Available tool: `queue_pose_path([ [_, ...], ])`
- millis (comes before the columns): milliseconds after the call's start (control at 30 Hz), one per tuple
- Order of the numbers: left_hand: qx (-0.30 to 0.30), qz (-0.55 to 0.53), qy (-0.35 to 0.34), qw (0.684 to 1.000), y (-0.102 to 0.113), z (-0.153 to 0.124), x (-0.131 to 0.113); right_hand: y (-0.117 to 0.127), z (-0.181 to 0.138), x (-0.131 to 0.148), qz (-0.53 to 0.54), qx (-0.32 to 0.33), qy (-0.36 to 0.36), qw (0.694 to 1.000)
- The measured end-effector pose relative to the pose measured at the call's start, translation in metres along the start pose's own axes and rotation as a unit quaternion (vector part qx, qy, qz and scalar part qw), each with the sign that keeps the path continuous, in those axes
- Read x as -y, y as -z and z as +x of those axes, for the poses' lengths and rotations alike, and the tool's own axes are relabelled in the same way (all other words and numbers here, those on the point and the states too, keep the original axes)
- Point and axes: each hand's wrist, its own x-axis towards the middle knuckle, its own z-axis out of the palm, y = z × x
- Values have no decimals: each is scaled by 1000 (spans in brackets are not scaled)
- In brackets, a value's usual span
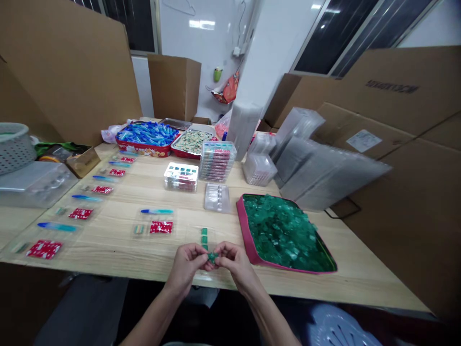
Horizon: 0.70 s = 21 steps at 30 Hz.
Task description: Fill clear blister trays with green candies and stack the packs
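Note:
My left hand [188,263] and my right hand [232,262] meet at the table's near edge, fingers pinched together on a small green packet [212,257] between them. Just beyond the hands lies a clear plastic tray [200,236] holding two small green packets [204,235]. To the right sits a pink-rimmed tin [240,216] heaped with green packets [284,233].
Filled clear trays with blue pens and red packets [157,223] lie in rows on the left. At the back stand a tin of blue pens [146,134], a second tin [190,142], stacked clear trays [217,161] and cardboard boxes [378,134]. A white basket [12,146] sits far left.

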Motion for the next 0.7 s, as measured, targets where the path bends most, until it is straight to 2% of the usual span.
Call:
queue_pose_path([
  [133, 21, 38, -7, 999, 4, 2, -7, -2, 0, 6, 3, 32, -14, 999],
  [233, 10, 45, -19, 999, 3, 5, -12, -5, -2, 16, -118, 24, 85, 989],
  [300, -13, 49, -29, 998, 1, 6, -14, -8, -5, 22, -238, 17, 186, 953],
  [367, -30, 54, -31, 998, 0, 6, -15, -10, -9, 24, -341, 30, 259, 903],
  [433, -41, 58, -29, 997, 0, 5, -15, -12, -12, 21, -413, 47, 295, 860],
  [500, -48, 57, -28, 997, 0, 4, -13, -13, -14, 16, -459, 49, 313, 830],
  [567, -51, 54, -23, 997, 0, 3, -12, -14, -15, 11, -482, 41, 319, 815],
  [700, -41, 49, -9, 998, 0, 2, -9, -16, -16, 7, -495, 37, 330, 803],
])
